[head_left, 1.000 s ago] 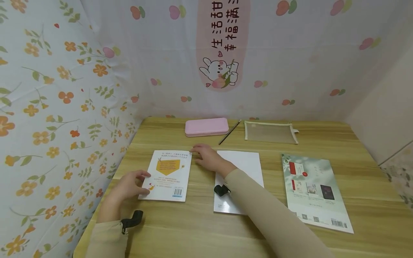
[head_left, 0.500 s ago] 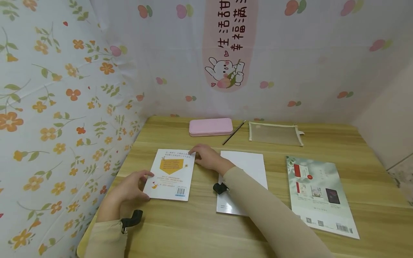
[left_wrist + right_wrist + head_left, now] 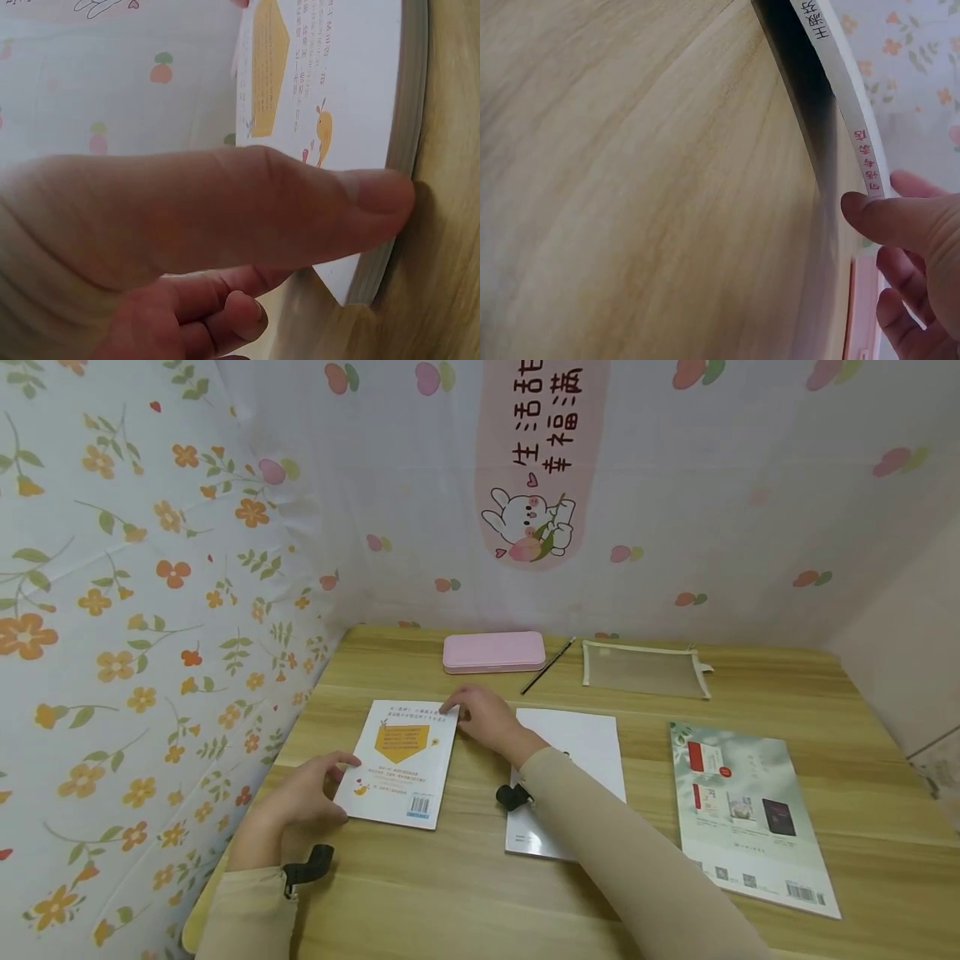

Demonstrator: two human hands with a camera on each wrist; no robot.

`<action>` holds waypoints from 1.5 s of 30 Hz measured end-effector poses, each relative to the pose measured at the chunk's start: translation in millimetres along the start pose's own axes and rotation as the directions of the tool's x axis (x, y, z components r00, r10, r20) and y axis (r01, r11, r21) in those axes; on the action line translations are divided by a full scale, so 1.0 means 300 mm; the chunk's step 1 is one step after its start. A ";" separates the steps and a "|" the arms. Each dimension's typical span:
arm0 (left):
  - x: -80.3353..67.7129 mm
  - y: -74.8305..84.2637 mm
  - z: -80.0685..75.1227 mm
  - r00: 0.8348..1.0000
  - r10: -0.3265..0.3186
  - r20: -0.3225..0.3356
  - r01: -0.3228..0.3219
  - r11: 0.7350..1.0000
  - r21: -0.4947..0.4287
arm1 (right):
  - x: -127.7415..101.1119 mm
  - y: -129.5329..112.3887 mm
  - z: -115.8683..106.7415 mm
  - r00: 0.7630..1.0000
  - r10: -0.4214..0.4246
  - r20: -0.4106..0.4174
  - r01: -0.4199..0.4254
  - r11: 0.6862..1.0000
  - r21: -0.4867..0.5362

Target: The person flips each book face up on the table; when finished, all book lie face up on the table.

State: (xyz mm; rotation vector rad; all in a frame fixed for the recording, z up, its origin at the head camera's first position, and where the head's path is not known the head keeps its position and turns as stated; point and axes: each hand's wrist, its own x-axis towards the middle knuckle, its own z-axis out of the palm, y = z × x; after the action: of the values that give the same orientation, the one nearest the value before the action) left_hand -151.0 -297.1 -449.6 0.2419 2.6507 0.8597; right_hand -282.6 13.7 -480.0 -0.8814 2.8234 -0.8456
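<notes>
While both hands bracket it, the small white paperback (image 3: 402, 762) lies back cover up near the tabletop's (image 3: 465, 893) left edge; left hand (image 3: 303, 793) pinches its near left corner, thumb on the cover; right hand (image 3: 480, 717) pinches the far right corner at the spine, which the right wrist view shows raised off the wood. Step in hand, by judgement: lifting or turning the book over; the next move calls for an even raise from both corners. Legible: yellow text panel, barcode, red spine characters too blurred to read. Also present: white booklet (image 3: 577, 752); green magazine (image 3: 750, 814); pink pencil case (image 3: 493, 652); pencil (image 3: 547, 667); mesh pouch (image 3: 645, 668).
</notes>
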 end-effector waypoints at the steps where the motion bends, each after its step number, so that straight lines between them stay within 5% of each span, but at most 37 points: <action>1: -0.001 -0.001 -0.001 1.000 0.003 -0.001 -0.003 1.000 -0.003 | -0.001 0.001 -0.003 1.000 0.005 -0.005 -0.005 1.000 -0.006; 16: -0.032 -0.026 0.001 0.997 0.070 -0.040 -0.072 0.997 -0.026 | -0.034 0.013 -0.056 0.998 0.059 0.019 -0.060 0.998 0.032; 27: -0.046 -0.040 -0.052 0.962 0.051 -0.268 -0.051 0.999 0.005 | -0.038 0.019 -0.102 0.997 0.076 -0.020 -0.073 0.988 0.137; 35: -0.050 -0.018 -0.074 0.892 0.034 -0.450 -0.022 0.999 0.031 | -0.042 0.037 -0.140 0.989 0.090 -0.114 -0.056 0.961 0.272; 39: -0.048 -0.014 -0.073 0.855 0.060 -0.515 -0.062 0.998 0.013 | -0.044 0.037 -0.156 0.986 0.065 -0.151 -0.015 0.950 0.311; 45: -0.048 -0.007 -0.072 0.770 0.110 -0.629 -0.144 0.990 -0.002 | -0.055 0.021 -0.187 0.981 0.064 -0.185 0.006 0.934 0.357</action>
State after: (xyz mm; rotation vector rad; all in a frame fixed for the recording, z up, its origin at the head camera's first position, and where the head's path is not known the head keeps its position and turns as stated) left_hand -145.6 -314.1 -430.7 0.1348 3.2516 1.2285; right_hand -284.2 54.3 -437.5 -0.7353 2.6899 -1.4528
